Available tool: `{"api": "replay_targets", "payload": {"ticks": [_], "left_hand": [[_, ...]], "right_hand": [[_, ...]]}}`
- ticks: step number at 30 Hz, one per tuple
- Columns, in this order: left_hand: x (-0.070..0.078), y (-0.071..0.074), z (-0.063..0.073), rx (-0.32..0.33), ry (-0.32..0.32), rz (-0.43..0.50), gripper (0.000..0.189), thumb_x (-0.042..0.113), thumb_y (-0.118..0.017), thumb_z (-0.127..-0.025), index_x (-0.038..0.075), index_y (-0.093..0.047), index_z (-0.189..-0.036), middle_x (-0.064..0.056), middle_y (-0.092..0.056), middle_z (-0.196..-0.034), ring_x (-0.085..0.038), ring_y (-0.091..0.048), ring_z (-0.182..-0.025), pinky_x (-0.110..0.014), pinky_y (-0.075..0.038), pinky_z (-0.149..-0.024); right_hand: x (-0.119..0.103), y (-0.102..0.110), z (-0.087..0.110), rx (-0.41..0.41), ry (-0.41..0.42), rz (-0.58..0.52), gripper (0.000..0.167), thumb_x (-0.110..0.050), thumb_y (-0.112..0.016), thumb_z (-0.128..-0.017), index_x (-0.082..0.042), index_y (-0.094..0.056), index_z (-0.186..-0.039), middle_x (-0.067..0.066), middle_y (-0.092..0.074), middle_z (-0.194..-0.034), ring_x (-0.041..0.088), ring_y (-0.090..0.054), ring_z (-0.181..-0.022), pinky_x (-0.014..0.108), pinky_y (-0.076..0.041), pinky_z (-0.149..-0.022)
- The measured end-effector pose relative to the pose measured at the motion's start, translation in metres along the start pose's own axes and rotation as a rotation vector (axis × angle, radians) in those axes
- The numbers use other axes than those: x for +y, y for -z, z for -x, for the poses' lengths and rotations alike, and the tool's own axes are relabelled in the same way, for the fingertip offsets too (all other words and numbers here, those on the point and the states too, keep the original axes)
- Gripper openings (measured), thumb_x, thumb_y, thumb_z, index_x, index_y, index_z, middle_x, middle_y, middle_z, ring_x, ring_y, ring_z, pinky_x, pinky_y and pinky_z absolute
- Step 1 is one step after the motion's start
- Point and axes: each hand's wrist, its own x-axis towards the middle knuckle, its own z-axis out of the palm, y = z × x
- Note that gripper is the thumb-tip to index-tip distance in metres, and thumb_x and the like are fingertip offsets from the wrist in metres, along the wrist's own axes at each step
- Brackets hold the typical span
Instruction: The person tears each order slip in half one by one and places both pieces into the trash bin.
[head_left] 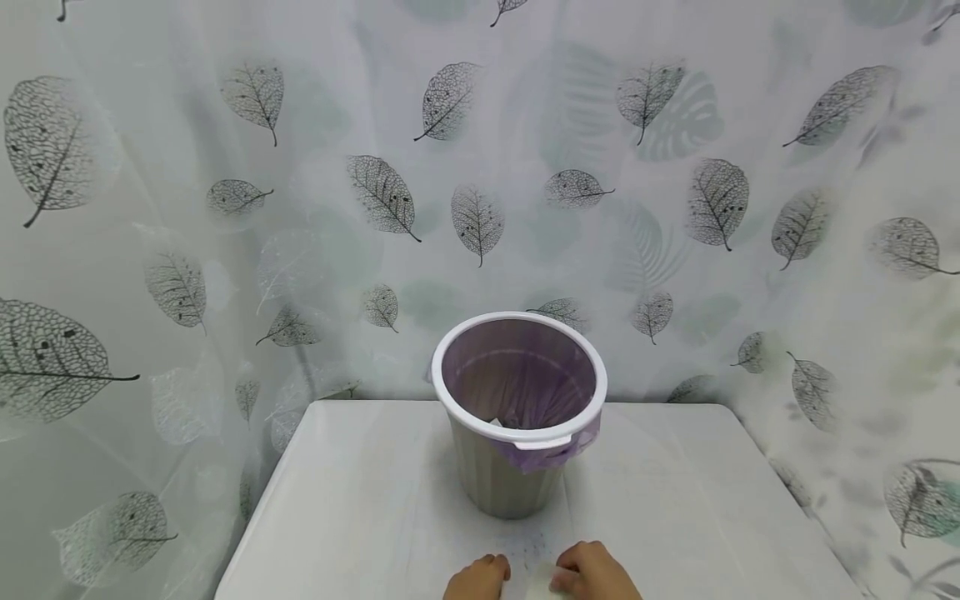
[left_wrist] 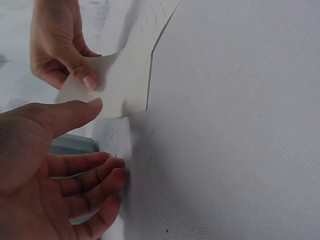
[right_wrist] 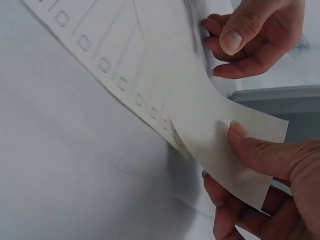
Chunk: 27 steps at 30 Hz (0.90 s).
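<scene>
Your right fingers (right_wrist: 215, 190) are pinching the paper (right_wrist: 205, 125) near one end, probably because that lets the rest of it bend freely. Your left fingers (left_wrist: 102, 189) are loose and spread just beside it, with no real grip going on; my guess is they're there to steady or guide it. Can't tell if the plainer strip in front is folded over or torn from the part with the little printed squares.

The paper's at the near side of the surface (head_left: 352, 500), in front of the bin (head_left: 498, 492). That bin stands upright farther back, roughly centred, which I reckon suits reaching it from either side. The purple liner (head_left: 547, 457) pokes out under the white rim (head_left: 495, 434), and the rim looks like what's holding it in place. Small pale scrap (head_left: 495, 422) inside too.

Surface is white, faint specks near your fingers. A pale leaf-print curtain (head_left: 315, 50) hangs behind and along both sides.
</scene>
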Motion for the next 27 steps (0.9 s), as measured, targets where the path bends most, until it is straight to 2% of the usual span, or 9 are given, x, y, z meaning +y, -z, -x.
{"api": "replay_targets", "payload": {"ticks": [3,5,10,13,16,21,22,26,27], "left_hand": [[0.001,0.005,0.0,0.028,-0.042,0.099,0.026,0.029,-0.084,-0.088,0.011,-0.069,-0.098,0.007,-0.053,-0.077,-0.009,-0.052,-0.064,-0.033,-0.05,-0.058],[0.001,0.008,0.0,0.044,-0.072,0.209,0.029,0.03,-0.085,-0.087,0.009,-0.069,-0.101,0.01,-0.053,-0.076,-0.006,-0.05,-0.063,-0.031,-0.048,-0.058],[0.002,0.016,0.002,0.15,-0.239,0.443,0.012,0.012,-0.082,-0.088,0.009,-0.073,-0.096,0.017,-0.062,-0.075,0.002,-0.054,-0.064,-0.023,-0.049,-0.06],[0.002,0.023,0.003,0.215,-0.317,0.523,0.005,0.008,-0.079,-0.091,0.01,-0.074,-0.091,0.016,-0.065,-0.075,0.004,-0.056,-0.066,-0.02,-0.05,-0.062],[0.002,0.03,0.004,0.268,-0.358,0.576,0.004,0.007,-0.076,-0.093,0.011,-0.075,-0.091,0.016,-0.065,-0.077,0.004,-0.056,-0.067,-0.019,-0.05,-0.062],[0.004,0.041,0.008,0.34,-0.406,0.595,0.005,0.009,-0.074,-0.097,0.01,-0.076,-0.093,0.013,-0.066,-0.078,0.004,-0.056,-0.068,-0.019,-0.05,-0.061],[0.005,0.043,0.009,0.343,-0.41,0.599,0.005,0.01,-0.073,-0.097,0.01,-0.076,-0.093,0.013,-0.067,-0.079,0.003,-0.056,-0.069,-0.019,-0.05,-0.06],[0.005,0.048,0.011,0.333,-0.419,0.609,0.005,0.009,-0.074,-0.097,0.01,-0.077,-0.093,0.011,-0.068,-0.08,0.003,-0.058,-0.07,-0.02,-0.05,-0.06],[0.005,0.049,0.011,0.333,-0.43,0.595,0.005,0.008,-0.074,-0.096,0.01,-0.077,-0.093,0.011,-0.068,-0.08,0.003,-0.058,-0.07,-0.02,-0.05,-0.061]], "right_hand": [[-0.002,0.007,0.001,0.027,0.06,-0.009,0.01,-0.02,-0.084,-0.085,-0.017,-0.08,-0.076,-0.016,-0.069,-0.076,0.003,-0.058,-0.068,0.031,-0.051,-0.061],[-0.006,0.012,0.002,0.047,0.111,-0.049,0.009,-0.02,-0.084,-0.085,-0.015,-0.082,-0.078,-0.015,-0.071,-0.08,0.003,-0.061,-0.072,0.031,-0.052,-0.064],[-0.013,0.019,0.003,0.117,0.269,-0.165,0.013,-0.018,-0.082,-0.089,-0.015,-0.078,-0.078,-0.016,-0.069,-0.078,0.0,-0.058,-0.07,0.026,-0.051,-0.06],[-0.015,0.021,0.003,0.146,0.29,-0.209,0.018,-0.017,-0.079,-0.092,-0.016,-0.072,-0.076,-0.017,-0.064,-0.075,-0.002,-0.054,-0.066,0.024,-0.049,-0.056],[-0.017,0.022,0.003,0.139,0.244,-0.265,0.02,-0.019,-0.077,-0.095,-0.015,-0.069,-0.077,-0.015,-0.063,-0.074,-0.001,-0.054,-0.064,0.023,-0.048,-0.056],[-0.02,0.023,0.003,0.124,0.186,-0.326,0.02,-0.019,-0.075,-0.098,-0.011,-0.068,-0.081,-0.013,-0.059,-0.07,0.0,-0.051,-0.061,0.022,-0.044,-0.055],[-0.021,0.023,0.003,0.132,0.187,-0.317,0.021,-0.02,-0.076,-0.097,-0.011,-0.066,-0.08,-0.013,-0.055,-0.068,0.0,-0.049,-0.061,0.021,-0.043,-0.054],[-0.026,0.021,0.002,0.196,0.237,-0.286,0.01,-0.021,-0.079,-0.094,-0.014,-0.073,-0.096,-0.007,-0.049,-0.068,-0.002,-0.044,-0.061,0.02,-0.044,-0.054],[-0.027,0.021,0.001,0.22,0.265,-0.272,0.012,-0.021,-0.08,-0.094,-0.014,-0.075,-0.102,-0.005,-0.054,-0.071,-0.002,-0.046,-0.063,0.021,-0.047,-0.055]]}}
